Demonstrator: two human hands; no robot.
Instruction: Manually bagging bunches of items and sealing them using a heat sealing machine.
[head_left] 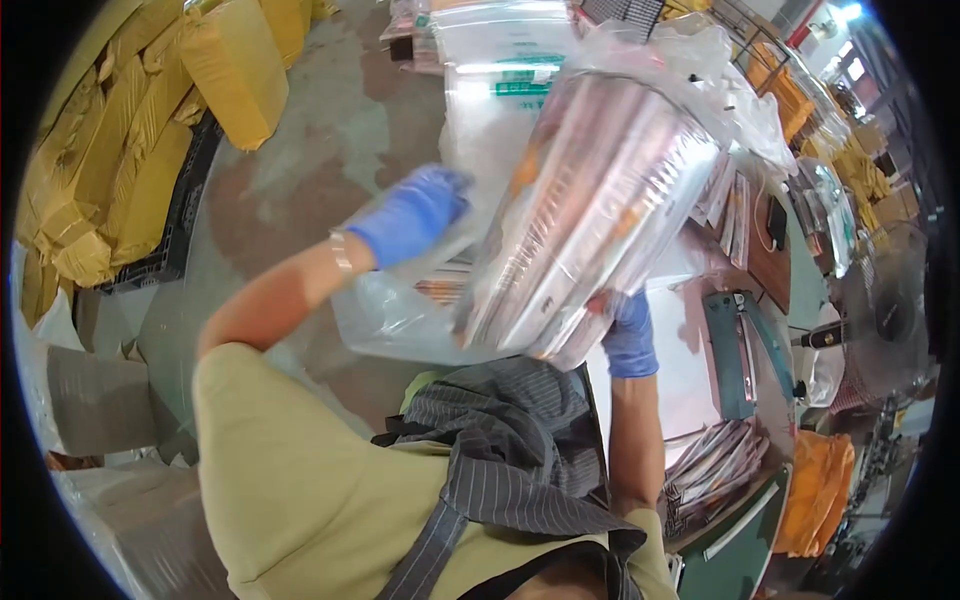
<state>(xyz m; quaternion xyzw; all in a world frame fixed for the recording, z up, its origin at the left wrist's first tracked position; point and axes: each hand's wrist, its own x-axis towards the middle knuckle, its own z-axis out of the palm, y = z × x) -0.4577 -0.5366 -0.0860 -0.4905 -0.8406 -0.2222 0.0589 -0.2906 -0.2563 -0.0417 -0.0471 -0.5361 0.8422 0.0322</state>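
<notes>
Above the bench's (682,385) left edge, you have a large plastic-wrapped bundle (590,215) of slim printed packs up in the air, tilted, its far end leaning to the right. Your right hand (632,335), in a blue glove, is clamped on the bundle's near end, low on its right side. Your left hand (415,215) (blue-gloved too, and blurred) is raised to the left of the bundle — whether its fingers pinch any clear film, you cannot tell from this view. Below that hand lies a clear bag (385,325). Toward the bench's right edge stands a grey-green device (727,365) with a long arm; loose packs (715,470) are heaped near the bench's near end — just beyond your right forearm.
</notes>
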